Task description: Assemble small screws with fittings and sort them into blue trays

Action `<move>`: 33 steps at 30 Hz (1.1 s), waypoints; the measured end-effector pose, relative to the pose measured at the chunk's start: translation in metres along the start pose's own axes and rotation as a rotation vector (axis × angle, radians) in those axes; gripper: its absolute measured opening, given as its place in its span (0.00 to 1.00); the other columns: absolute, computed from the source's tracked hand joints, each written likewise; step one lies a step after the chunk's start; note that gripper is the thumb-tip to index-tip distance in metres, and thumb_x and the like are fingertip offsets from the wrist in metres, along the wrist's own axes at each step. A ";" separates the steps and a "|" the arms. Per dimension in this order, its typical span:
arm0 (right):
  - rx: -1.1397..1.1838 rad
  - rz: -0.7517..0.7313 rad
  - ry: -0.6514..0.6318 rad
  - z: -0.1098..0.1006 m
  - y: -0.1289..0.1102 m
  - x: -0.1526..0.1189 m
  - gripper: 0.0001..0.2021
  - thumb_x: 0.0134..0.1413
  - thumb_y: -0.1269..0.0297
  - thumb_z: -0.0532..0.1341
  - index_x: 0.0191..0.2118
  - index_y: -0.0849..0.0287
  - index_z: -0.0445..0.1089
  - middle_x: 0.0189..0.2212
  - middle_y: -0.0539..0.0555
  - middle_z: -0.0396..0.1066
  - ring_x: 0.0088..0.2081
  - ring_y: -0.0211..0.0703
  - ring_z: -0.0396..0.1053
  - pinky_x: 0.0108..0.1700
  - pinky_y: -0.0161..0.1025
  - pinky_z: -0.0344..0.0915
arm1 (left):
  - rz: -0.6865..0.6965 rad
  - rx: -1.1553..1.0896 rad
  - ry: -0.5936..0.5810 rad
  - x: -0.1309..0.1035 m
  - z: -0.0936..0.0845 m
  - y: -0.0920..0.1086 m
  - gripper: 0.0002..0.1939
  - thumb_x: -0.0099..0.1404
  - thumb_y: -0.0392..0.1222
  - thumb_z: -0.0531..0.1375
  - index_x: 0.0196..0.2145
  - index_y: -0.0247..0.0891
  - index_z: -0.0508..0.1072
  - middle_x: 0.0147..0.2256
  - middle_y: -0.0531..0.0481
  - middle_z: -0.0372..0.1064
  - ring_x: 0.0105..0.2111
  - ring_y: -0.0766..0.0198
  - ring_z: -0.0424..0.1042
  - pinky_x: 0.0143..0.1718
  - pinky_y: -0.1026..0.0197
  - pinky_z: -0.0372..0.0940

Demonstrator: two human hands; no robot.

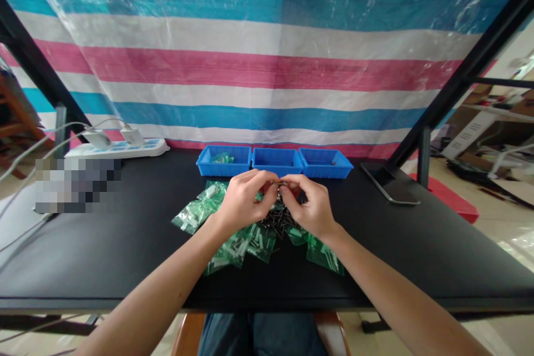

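Observation:
My left hand (249,197) and my right hand (309,203) meet above the middle of the black table. Their thumbs and fingertips are closed together on a small metal piece (279,184), which is too small and too covered to name more exactly. Beneath them lies a loose pile of dark screws (280,223). Green-tinted plastic bags (227,250) with white pieces inside lie around the pile, and another green bag (323,256) is below my right hand.
Beyond my hands stand three blue bins: the left bin (202,167) holds a green bag, the middle bin (267,168) and right bin (334,171) small bits. A phone (390,184) lies at right. A plugged-in power strip (154,148) sits at back left.

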State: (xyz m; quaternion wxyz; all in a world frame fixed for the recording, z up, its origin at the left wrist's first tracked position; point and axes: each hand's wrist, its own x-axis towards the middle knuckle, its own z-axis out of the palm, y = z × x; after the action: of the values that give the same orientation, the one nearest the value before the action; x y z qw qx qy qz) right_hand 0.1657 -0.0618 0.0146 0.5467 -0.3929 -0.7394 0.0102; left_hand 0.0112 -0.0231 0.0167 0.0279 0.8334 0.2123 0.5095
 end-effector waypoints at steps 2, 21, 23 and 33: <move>-0.016 0.009 0.017 0.001 0.002 0.000 0.05 0.52 0.69 0.57 0.36 0.60 0.68 0.23 0.49 0.71 0.23 0.33 0.67 0.27 0.30 0.66 | -0.033 0.002 -0.033 0.001 -0.001 0.000 0.05 0.61 0.36 0.54 0.33 0.36 0.69 0.24 0.52 0.66 0.24 0.69 0.66 0.27 0.66 0.61; 0.002 0.114 -0.072 -0.001 0.002 0.001 0.06 0.53 0.67 0.57 0.37 0.59 0.68 0.27 0.51 0.72 0.27 0.38 0.69 0.31 0.33 0.67 | -0.097 0.020 -0.058 -0.001 0.005 -0.006 0.03 0.62 0.35 0.53 0.34 0.36 0.66 0.26 0.52 0.67 0.26 0.68 0.66 0.28 0.67 0.62; 0.017 0.116 -0.076 -0.001 0.003 0.001 0.06 0.54 0.67 0.57 0.37 0.60 0.68 0.27 0.51 0.72 0.27 0.37 0.69 0.31 0.32 0.67 | -0.087 0.036 -0.064 -0.001 0.006 -0.006 0.03 0.62 0.35 0.53 0.34 0.36 0.66 0.26 0.52 0.67 0.26 0.68 0.66 0.28 0.67 0.62; -0.026 0.119 -0.078 -0.002 0.003 0.001 0.03 0.51 0.68 0.56 0.33 0.59 0.66 0.24 0.50 0.71 0.25 0.37 0.68 0.29 0.32 0.65 | -0.145 0.056 -0.128 -0.002 0.007 -0.004 0.04 0.62 0.36 0.53 0.36 0.37 0.66 0.26 0.52 0.67 0.26 0.67 0.67 0.28 0.66 0.62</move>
State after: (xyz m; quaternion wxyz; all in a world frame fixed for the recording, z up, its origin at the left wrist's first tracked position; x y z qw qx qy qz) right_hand 0.1691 -0.0594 0.0150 0.5106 -0.4424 -0.7356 0.0486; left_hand 0.0150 -0.0193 0.0111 0.0550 0.8472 0.2838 0.4458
